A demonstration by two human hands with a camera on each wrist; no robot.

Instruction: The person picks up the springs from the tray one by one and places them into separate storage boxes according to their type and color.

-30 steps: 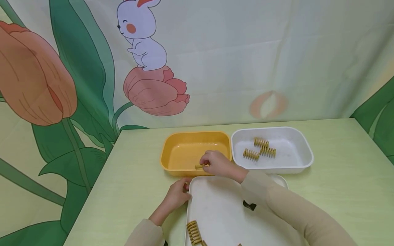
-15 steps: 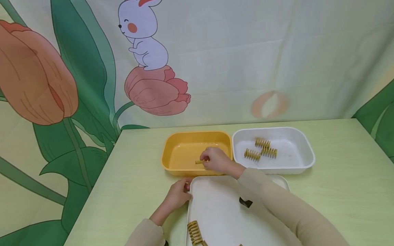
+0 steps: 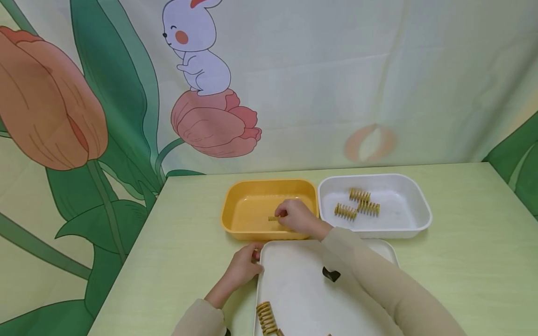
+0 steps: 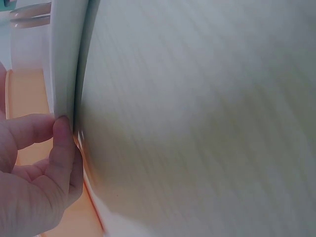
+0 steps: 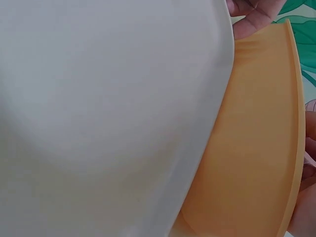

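Over the near part of the yellow bin [image 3: 247, 219], my right hand [image 3: 297, 218] pinches a small brass-coloured coil spring [image 3: 273, 218]. Part of that spring is covered by the fingers. My left hand [image 3: 241, 267] pinches the left rim of the white tray [image 3: 290, 284] near its far corner. In the left wrist view, thumb and fingertips [image 4: 60, 131] meet on the tray's rim. A larger coil spring [image 3: 266, 317] lies on the tray at its left edge. In the right wrist view, the right hand [image 5: 305, 212] shows only partly, beyond the bin's wall.
A white bin [image 3: 403, 205] stands against the right side of the yellow bin, with several springs [image 3: 345, 212] in it. Both bins sit just beyond the tray on the pale green table [image 3: 180, 233]. A printed cloth [image 3: 311, 93] hangs behind the table.
My right hand has moved a little farther over the yellow bin, away from its near rim, still holding the spring. The left hand has stayed at the tray's rim.
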